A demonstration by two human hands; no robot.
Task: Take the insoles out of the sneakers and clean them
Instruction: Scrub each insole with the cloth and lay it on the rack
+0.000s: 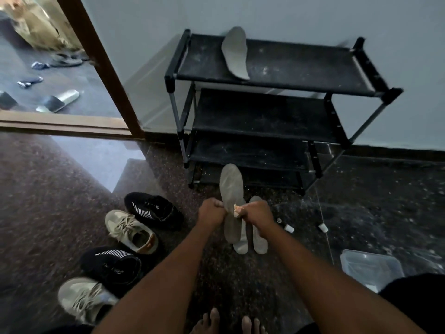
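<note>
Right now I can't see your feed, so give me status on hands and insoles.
Left hand grips held insole; right hand rubs it with a cloth. Two insoles on floor, one on rack. Nothing blocking.

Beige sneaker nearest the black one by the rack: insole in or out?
Cannot tell for sure. The beige sneaker gapes open, its inside dark; four loose insoles lie or are held outside.

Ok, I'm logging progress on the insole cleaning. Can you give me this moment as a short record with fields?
left hand: grips the held insole
right hand: presses a small cloth to that insole
insoles on floor: two, below the hands
insole on rack: one, on the top shelf of the shoe rack
sneakers: two beige, two black, on the floor to the left
plastic container: on the floor, right
</note>
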